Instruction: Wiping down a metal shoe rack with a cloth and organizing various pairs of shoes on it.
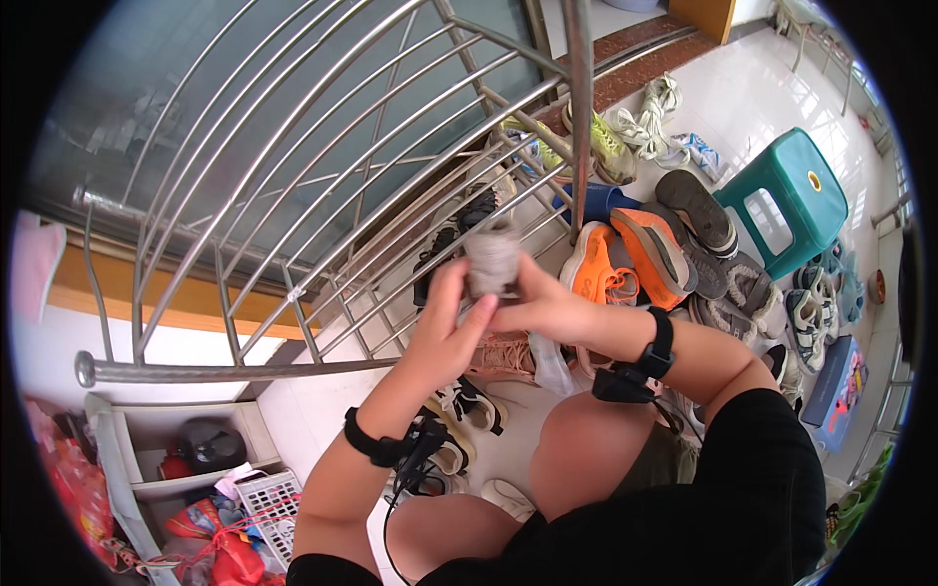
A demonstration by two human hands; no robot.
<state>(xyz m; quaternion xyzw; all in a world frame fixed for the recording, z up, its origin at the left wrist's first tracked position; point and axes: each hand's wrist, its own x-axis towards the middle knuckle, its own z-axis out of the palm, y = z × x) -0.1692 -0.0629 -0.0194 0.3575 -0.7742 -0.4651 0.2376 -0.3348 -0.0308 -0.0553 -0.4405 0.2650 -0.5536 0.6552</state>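
Between my left hand (445,333) and my right hand (548,304) is a small grey bundle (492,260) with a wrapped, stringy surface. Both hands grip it, fingers on either side and thumbs towards me. Blur hides its details; it could be wound cord or rolled fabric. A tubular metal shoe rack (579,110) stands tilted just beyond my hands. Black lace-up shoes (480,209) show behind its bars. Pink lace-up shoes (502,355) lie on the floor below my hands, partly covered by my right wrist.
Orange sneakers (588,256), a dark slipper (692,209) and many other shoes crowd the right. A green plastic stool (795,190) stands behind them. Lower left is a shelf unit (194,483) with bags and a white basket (271,505). A blue box (832,392) sits far right.
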